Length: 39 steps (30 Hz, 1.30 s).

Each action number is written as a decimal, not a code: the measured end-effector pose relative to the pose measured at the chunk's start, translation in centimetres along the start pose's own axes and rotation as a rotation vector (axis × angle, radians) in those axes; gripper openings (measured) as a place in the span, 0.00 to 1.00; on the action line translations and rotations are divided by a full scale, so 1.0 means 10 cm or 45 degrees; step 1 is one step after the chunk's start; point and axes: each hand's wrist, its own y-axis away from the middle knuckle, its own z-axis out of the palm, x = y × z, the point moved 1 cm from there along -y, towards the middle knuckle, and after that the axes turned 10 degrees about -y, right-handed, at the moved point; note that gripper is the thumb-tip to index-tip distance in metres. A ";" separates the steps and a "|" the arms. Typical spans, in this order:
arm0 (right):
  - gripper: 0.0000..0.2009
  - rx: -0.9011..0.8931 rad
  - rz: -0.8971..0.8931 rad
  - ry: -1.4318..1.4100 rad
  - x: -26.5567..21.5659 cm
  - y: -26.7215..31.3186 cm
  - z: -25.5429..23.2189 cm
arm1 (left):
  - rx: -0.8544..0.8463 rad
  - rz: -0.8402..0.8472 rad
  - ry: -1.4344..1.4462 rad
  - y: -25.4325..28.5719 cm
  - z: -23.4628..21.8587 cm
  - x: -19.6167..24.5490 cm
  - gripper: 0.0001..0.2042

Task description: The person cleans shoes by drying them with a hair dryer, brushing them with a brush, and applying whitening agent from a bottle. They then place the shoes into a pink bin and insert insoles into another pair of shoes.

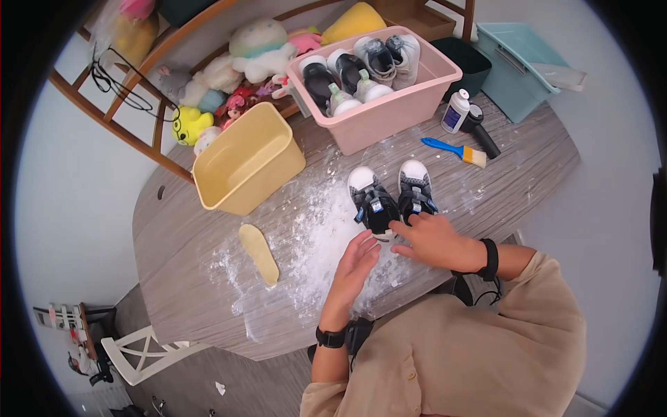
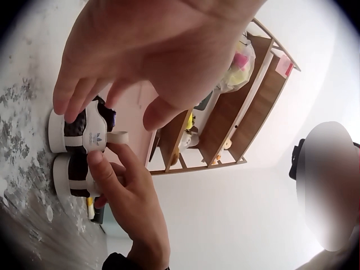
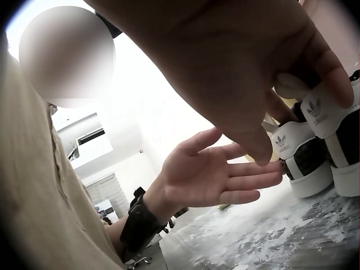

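Two dark shoes with white toes and soles, the left one (image 1: 375,201) and the right one (image 1: 415,186), stand side by side on the powdered table, toes away from the person. The right hand (image 1: 441,242) reaches over their heels; in the right wrist view one fingertip lies against the white heel of the nearer shoe (image 3: 340,132), and the thumb is held apart. Beside the left shoe's heel, the left hand (image 1: 356,267) is spread, palm turned towards the shoes, holding nothing. A pale loop (image 2: 118,137) sticks out from one heel in the left wrist view.
A yellow insole (image 1: 258,254) lies left of the white powder (image 1: 319,236). Behind stand a yellow bin (image 1: 250,163) and a pink bin (image 1: 389,115) holding several shoes. A blue brush (image 1: 455,151), a white bottle (image 1: 456,111) and a black tool (image 1: 483,132) lie or stand back right.
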 end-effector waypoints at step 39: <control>0.25 -0.366 0.500 0.050 0.91 -2.12 -3.19 | 0.378 -0.061 0.456 0.21 -0.50 -0.17 0.19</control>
